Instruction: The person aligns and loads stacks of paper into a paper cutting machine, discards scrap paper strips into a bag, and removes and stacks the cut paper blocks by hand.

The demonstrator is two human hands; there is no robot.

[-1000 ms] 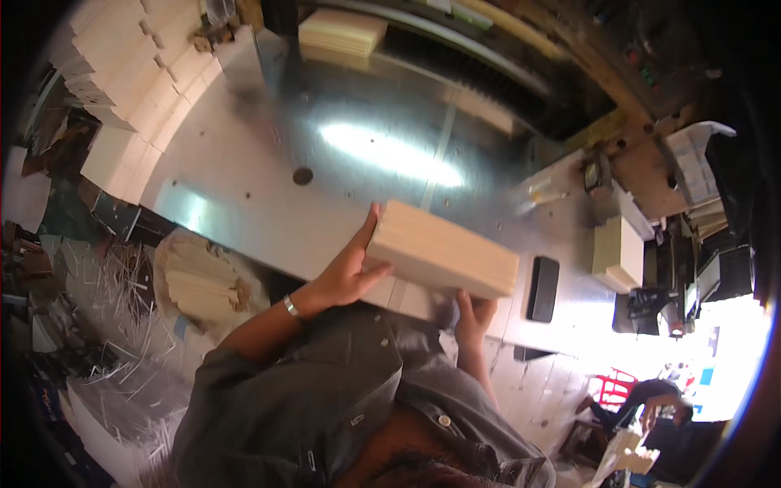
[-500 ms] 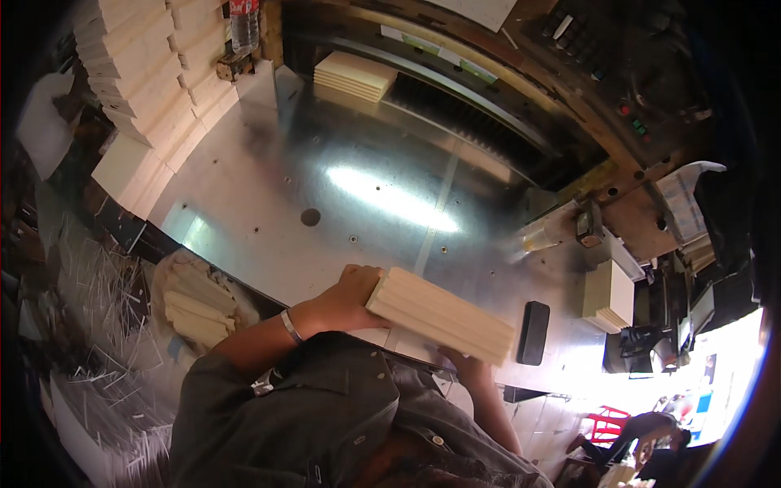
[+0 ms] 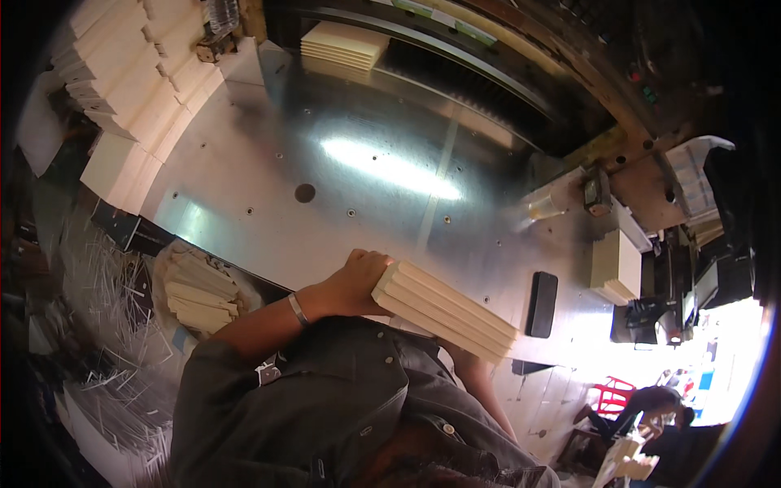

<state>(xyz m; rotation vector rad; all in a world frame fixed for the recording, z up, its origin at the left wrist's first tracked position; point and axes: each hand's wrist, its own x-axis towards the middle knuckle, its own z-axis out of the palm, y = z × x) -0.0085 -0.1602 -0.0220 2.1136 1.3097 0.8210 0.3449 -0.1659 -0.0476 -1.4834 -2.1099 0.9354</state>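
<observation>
Both hands hold a long stack of cream paper (image 3: 446,311), its near long side stepped in ridges, just above the front edge of the metal table. My left hand (image 3: 362,283) is closed round the stack's left end, thumb side up. Toward the right end, my right hand (image 3: 465,358) supports it from the near underside; its fingers are mostly hidden by the stack. A black phone (image 3: 542,304) lies on the table just right of the stack.
Tall cream paper stacks (image 3: 122,163) line the table's left side. Another paper stack (image 3: 342,47) sits at the back by the machine's dark slot. At right stand a smaller stack (image 3: 616,267) and a clear cup (image 3: 547,206). A bag of offcuts (image 3: 195,285) and paper shreds lie lower left.
The stack has tipped a little, so more of its ridged side shows. Both hands keep their hold. The view has shifted, with the table sitting higher in the picture.
</observation>
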